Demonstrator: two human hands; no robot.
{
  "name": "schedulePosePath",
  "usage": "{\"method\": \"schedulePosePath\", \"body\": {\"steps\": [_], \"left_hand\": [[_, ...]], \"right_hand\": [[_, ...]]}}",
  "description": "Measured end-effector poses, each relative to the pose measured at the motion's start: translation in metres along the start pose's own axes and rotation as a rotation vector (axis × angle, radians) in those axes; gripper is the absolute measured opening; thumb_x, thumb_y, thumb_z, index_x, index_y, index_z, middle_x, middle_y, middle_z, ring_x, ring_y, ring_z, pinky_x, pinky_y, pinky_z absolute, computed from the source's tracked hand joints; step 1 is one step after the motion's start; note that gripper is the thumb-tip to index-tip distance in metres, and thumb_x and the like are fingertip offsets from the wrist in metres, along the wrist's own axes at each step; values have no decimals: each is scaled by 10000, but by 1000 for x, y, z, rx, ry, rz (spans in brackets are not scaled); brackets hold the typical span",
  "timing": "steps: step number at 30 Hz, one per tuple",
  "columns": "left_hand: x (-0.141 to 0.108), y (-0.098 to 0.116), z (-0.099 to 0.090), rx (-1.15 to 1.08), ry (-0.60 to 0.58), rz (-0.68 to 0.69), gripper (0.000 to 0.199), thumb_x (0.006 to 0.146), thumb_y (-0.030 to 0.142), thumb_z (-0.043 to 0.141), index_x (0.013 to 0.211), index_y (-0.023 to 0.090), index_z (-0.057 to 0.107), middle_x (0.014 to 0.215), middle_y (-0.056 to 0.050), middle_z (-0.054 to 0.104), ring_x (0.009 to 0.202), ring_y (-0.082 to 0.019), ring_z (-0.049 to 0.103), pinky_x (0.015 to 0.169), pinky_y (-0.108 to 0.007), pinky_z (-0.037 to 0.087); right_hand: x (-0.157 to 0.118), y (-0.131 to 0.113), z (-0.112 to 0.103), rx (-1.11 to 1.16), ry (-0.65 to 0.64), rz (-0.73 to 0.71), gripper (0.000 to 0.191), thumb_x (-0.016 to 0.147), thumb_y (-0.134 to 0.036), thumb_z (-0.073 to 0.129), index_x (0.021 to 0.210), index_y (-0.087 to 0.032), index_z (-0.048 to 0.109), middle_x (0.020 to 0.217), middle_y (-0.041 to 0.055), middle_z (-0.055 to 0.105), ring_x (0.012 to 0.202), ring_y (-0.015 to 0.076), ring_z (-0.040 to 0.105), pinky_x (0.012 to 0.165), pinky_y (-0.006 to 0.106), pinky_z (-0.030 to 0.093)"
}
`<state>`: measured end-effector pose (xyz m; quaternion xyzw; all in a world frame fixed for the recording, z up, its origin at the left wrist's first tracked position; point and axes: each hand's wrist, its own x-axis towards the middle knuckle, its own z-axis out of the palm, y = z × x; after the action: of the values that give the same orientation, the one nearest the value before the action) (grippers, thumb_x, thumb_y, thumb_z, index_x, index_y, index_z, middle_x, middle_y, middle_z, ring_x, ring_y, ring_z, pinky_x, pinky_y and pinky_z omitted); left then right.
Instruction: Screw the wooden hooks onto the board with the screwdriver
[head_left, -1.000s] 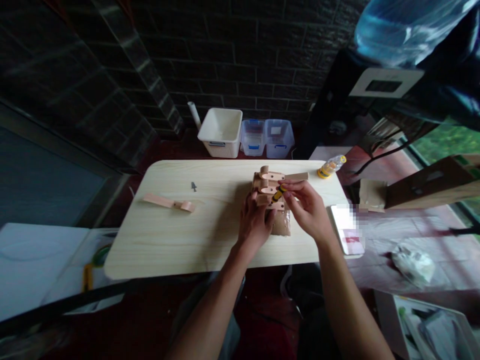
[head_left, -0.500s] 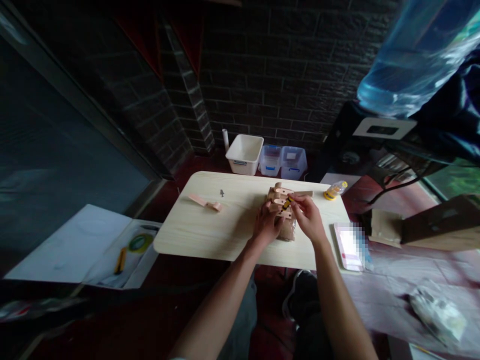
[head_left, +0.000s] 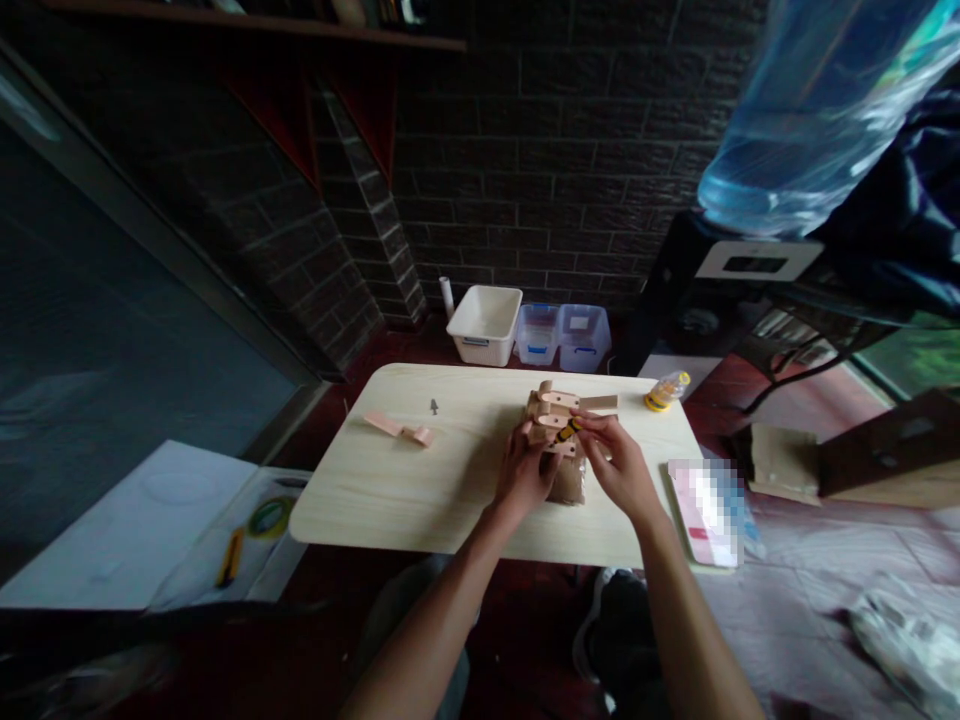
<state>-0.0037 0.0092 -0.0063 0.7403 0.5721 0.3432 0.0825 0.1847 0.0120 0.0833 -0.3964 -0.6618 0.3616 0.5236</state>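
Observation:
My right hand (head_left: 611, 448) is closed round a short yellow-and-black screwdriver (head_left: 568, 431), which slants down to the left. Its tip is close to a wooden assembly (head_left: 556, 400) of pale rounded pieces with dark holes. Against the near left side of this assembly my left hand (head_left: 521, 470) grips it, partly hiding the pieces. Under the assembly lies a brown block in clear wrap (head_left: 568, 483). A flat wooden strip (head_left: 600, 402) sticks out to the right behind my right hand.
On the pale table (head_left: 450, 500) lie a jointed wooden piece (head_left: 397, 428) and small dark metal bits (head_left: 433, 406). A yellow-capped clear bottle (head_left: 666, 391) stands at the right back, a pink-and-white booklet (head_left: 697, 520) at the right edge. Plastic bins (head_left: 484, 350) stand behind the table.
The camera view has tilted up slightly, so the table sits lower. The screwdriver now slants more flatly, and my right hand has shifted a little; both hands stay at the wooden assembly.

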Motion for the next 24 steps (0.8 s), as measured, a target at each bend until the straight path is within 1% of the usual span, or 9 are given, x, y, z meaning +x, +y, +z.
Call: {"method": "schedulePosePath", "body": {"steps": [3, 5, 8, 11, 13, 17, 19, 24], "left_hand": [[-1, -3, 2, 6, -4, 11, 343, 1067, 322, 686, 1396, 239, 729, 1642, -181, 571, 1573, -376, 509, 1274, -618, 513], [-1, -5, 3, 4, -9, 21, 354, 1077, 319, 667, 1415, 228, 719, 1650, -195, 557, 1577, -382, 498, 1285, -625, 498], [0, -7, 2, 0, -19, 31, 367, 1091, 323, 643, 1442, 238, 712, 1654, -199, 548, 1571, -393, 496, 1281, -651, 485], [3, -9, -1, 25, -29, 59, 368, 1090, 358, 664, 1441, 263, 720, 1643, -190, 562, 1530, -380, 536, 1252, -636, 507], [4, -10, -3, 29, -33, 78, 368, 1099, 361, 652, 1448, 265, 713, 1627, -190, 578, 1532, -376, 536, 1244, -630, 510], [4, -13, -1, 9, -35, 94, 369, 1112, 365, 616, 1452, 249, 698, 1602, -195, 598, 1535, -379, 532, 1248, -635, 505], [3, -13, 0, -6, -23, 90, 373, 1105, 361, 621, 1452, 241, 692, 1616, -198, 585, 1533, -389, 532, 1254, -648, 501], [2, -8, -2, -34, 1, 74, 409, 1096, 330, 646, 1502, 278, 655, 1672, -173, 537, 1552, -389, 522, 1248, -641, 525]], "right_hand": [[1, 0, -1, -43, 7, 7, 186, 1098, -429, 686, 1156, -269, 760, 1366, 131, 835, 1341, 272, 791, 1145, 492, 647], [2, -2, 0, -72, 11, 13, 179, 1100, -416, 683, 1148, -266, 767, 1313, 131, 848, 1270, 271, 817, 1072, 459, 674], [4, -5, 1, -106, 15, 8, 152, 1089, -391, 704, 1123, -263, 778, 1296, 123, 849, 1217, 267, 830, 1062, 440, 667], [3, -7, 2, -118, 38, -1, 145, 1096, -390, 698, 1125, -264, 763, 1285, 114, 849, 1238, 263, 819, 1076, 438, 660], [2, -8, 3, -125, 48, -2, 148, 1100, -391, 694, 1142, -267, 764, 1283, 114, 848, 1259, 267, 812, 1084, 447, 658], [-1, -9, 9, -128, 46, 0, 156, 1112, -360, 674, 1215, -283, 761, 1385, 122, 824, 1346, 277, 784, 1138, 475, 641], [-1, -8, 12, -108, 38, 3, 144, 1121, -341, 658, 1222, -293, 749, 1398, 115, 824, 1375, 269, 774, 1154, 473, 635], [4, -4, 13, -108, 40, 10, 99, 1113, -307, 673, 1187, -302, 738, 1361, 108, 835, 1312, 260, 802, 1099, 443, 658]]}}
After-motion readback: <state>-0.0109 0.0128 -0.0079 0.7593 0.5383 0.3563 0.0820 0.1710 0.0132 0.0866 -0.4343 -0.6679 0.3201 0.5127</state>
